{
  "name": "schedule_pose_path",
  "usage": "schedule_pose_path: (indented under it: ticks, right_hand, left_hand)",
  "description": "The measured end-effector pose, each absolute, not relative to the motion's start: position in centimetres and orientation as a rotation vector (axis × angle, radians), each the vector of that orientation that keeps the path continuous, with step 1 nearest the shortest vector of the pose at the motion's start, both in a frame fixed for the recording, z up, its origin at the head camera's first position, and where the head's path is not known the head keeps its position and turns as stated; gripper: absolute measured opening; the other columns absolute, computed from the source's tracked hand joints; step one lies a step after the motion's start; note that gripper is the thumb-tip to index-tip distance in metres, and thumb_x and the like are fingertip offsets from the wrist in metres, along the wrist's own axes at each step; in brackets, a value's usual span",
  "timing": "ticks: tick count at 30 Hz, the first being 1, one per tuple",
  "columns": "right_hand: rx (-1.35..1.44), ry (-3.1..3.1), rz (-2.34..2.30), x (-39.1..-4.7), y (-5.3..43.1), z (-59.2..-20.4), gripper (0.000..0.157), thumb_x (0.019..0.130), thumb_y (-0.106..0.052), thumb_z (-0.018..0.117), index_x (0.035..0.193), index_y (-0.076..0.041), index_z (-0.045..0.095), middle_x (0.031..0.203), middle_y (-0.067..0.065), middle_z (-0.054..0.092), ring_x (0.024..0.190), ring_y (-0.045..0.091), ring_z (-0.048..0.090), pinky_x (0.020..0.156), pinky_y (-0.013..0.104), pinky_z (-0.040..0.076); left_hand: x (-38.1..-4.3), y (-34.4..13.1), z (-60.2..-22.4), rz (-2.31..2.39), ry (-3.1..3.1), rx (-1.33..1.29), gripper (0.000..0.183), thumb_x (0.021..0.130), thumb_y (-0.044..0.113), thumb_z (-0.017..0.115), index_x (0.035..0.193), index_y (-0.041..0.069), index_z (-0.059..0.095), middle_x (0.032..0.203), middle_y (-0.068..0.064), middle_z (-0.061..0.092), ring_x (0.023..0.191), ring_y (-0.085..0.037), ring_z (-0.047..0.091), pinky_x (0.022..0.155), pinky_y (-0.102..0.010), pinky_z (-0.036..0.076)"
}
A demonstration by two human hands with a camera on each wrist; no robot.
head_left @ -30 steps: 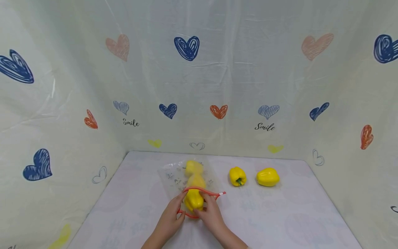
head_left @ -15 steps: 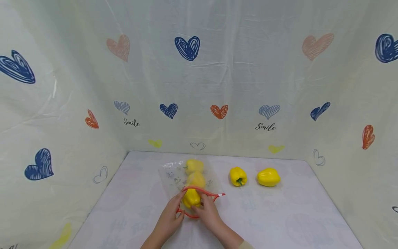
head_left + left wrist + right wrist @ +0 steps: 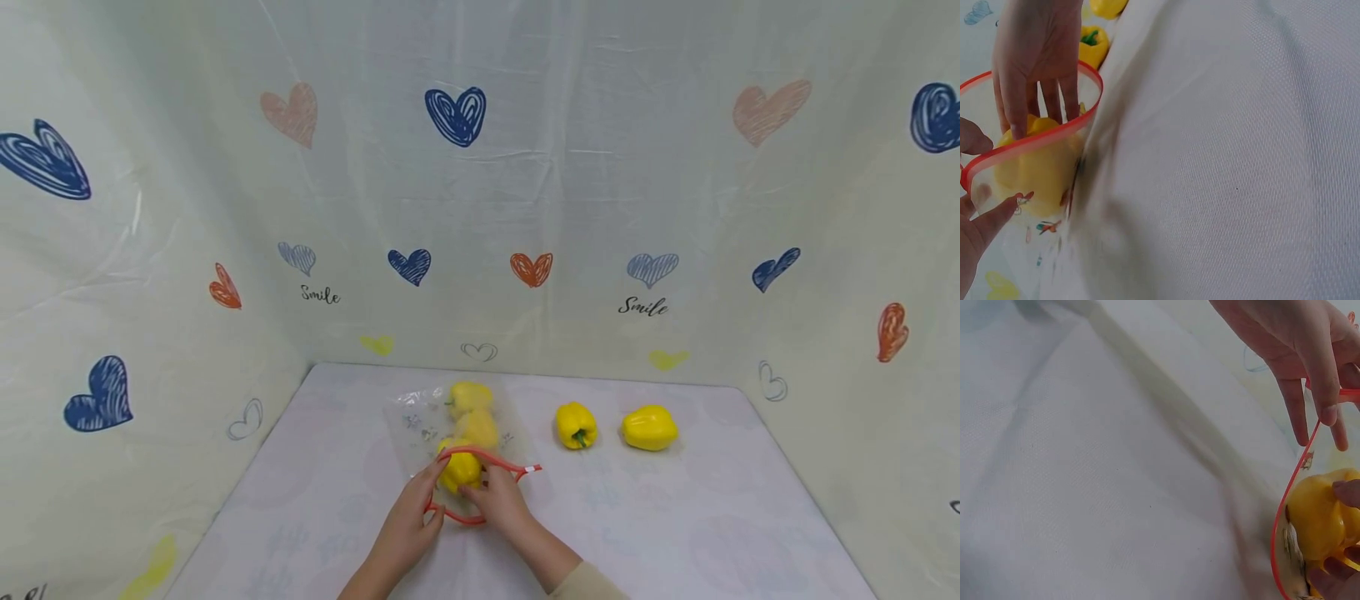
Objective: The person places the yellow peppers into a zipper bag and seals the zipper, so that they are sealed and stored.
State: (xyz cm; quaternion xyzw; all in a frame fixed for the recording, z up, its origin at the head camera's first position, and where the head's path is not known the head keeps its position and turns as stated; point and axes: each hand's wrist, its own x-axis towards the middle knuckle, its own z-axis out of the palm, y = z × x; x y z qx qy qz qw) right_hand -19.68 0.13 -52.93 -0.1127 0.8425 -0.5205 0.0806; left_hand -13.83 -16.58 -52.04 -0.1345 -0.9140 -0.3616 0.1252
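Note:
A clear zip bag with printed flowers lies on the table, its red-edged mouth spread toward me. My left hand holds the left side of that mouth, thumb at the rim and a finger against the outside in the left wrist view. Reaching through the opening, my right hand grips a yellow bell pepper just inside; its fingers reach down onto the pepper in the left wrist view. Deeper in the bag, two more yellow peppers show through the film, one behind the other.
On the table right of the bag lie two loose yellow bell peppers, one with its green stem facing me and one on its side. A heart-printed curtain hangs behind and on both sides.
The gripped pepper has moved away from me and slightly left, deeper into the bag, with my right hand following. My left hand has stayed nearly in place at the rim.

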Motion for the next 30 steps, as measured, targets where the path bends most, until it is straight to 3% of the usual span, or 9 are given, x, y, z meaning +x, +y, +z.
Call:
schedule_pose_path:
  ticks: [13, 20, 30]
  right_hand:
    - [-0.291, 2.534, -1.547, -20.0, 0.3, -53.1, 0.052, 0.083, -0.018, 0.078, 0.129, -0.006, 0.059, 0.121, 0.011, 0.062, 0.107, 0.029, 0.058, 0.09, 0.046, 0.053]
    - [-0.364, 2.554, -1.579, -19.6, 0.8, -53.6, 0.056, 0.081, -0.011, 0.079, 0.131, -0.002, 0.055, 0.124, 0.014, 0.06, 0.108, 0.033, 0.058, 0.091, 0.048, 0.052]
    - [-0.342, 2.486, -1.549, -18.6, 2.0, -53.7, 0.056, 0.083, -0.017, 0.078, 0.13, 0.004, 0.054, 0.129, 0.022, 0.056, 0.113, 0.04, 0.057, 0.088, 0.053, 0.052]
  left_hand:
    - [-14.0, -16.5, -51.9, -1.055, -2.663, -0.393, 0.067, 0.08, -0.005, 0.071, 0.142, 0.007, 0.048, 0.139, -0.014, 0.052, 0.125, -0.032, 0.05, 0.102, -0.051, 0.042]
    - [-14.0, -16.6, -51.8, -1.056, -2.675, -0.379, 0.068, 0.08, -0.004, 0.072, 0.142, 0.007, 0.047, 0.138, -0.014, 0.053, 0.123, -0.032, 0.051, 0.101, -0.052, 0.043]
    - [-14.1, -16.9, -52.1, -1.08, -2.701, -0.36, 0.069, 0.081, -0.003, 0.071, 0.144, 0.01, 0.046, 0.139, -0.014, 0.052, 0.123, -0.033, 0.051, 0.101, -0.052, 0.043]
